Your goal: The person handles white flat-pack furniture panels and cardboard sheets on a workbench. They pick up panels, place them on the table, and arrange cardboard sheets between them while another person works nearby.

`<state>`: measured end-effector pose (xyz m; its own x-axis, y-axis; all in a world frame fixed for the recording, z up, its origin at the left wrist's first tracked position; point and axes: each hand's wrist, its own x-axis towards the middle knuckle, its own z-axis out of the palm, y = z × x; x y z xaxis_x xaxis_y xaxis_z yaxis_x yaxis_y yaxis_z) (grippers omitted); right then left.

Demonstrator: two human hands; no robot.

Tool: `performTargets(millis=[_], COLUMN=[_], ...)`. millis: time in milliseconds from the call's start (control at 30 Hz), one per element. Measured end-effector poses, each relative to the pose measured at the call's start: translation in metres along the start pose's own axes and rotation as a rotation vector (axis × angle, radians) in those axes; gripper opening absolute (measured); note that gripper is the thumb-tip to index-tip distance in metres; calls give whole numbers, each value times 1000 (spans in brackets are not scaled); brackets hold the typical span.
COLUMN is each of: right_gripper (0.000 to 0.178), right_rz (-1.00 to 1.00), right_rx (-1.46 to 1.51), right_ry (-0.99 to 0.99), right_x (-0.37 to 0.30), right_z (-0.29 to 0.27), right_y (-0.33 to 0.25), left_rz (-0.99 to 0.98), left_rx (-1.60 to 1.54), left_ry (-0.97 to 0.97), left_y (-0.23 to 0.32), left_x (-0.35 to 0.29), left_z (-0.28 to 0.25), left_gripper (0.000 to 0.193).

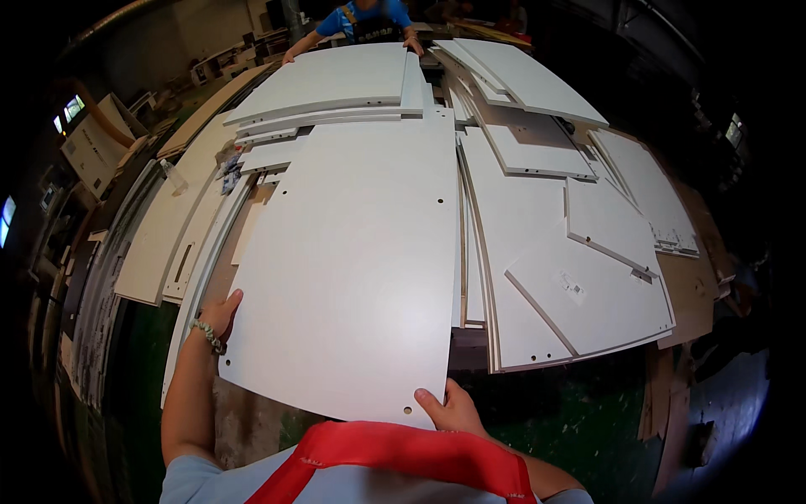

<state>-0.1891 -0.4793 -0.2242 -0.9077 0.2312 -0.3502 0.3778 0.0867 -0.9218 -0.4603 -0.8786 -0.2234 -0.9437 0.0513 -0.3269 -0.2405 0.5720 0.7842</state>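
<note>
A large white panel point(353, 260) with small round holes near its edges stretches away from me, its near edge close to my body. My left hand point(220, 317) grips its left edge, thumb resting on top and fingers hidden beneath. At the near right corner my right hand point(449, 410) holds the panel the same way, thumb on the face beside a hole. The panel's far end lies by a stack of smaller white panels point(327, 80). Across from me a person in a blue shirt point(369, 21) has both hands on that stack.
To the right lie several loosely stacked white panels point(537, 277), some overhanging at angles. Long cream boards point(159, 244) lie on the left, with a clear plastic bottle point(174, 176) and a crumpled cloth point(231, 172) on them. Green floor point(579, 420) shows below.
</note>
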Motion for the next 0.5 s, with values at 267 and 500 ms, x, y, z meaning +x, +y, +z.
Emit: performTargets(millis=[267,500], right_gripper=[37,35], right_rz=[-135,126], right_rx=[122,-26], right_ry=[142,68], right_x=[-49,-163], right_z=[-1,9], right_y=[13,28], left_rz=[-103,21], left_rx=[69,-167], left_ry=[71,-6], left_y=[22,-45], left_x=[-28,-166], left_z=[18,11], left_gripper=[64,57])
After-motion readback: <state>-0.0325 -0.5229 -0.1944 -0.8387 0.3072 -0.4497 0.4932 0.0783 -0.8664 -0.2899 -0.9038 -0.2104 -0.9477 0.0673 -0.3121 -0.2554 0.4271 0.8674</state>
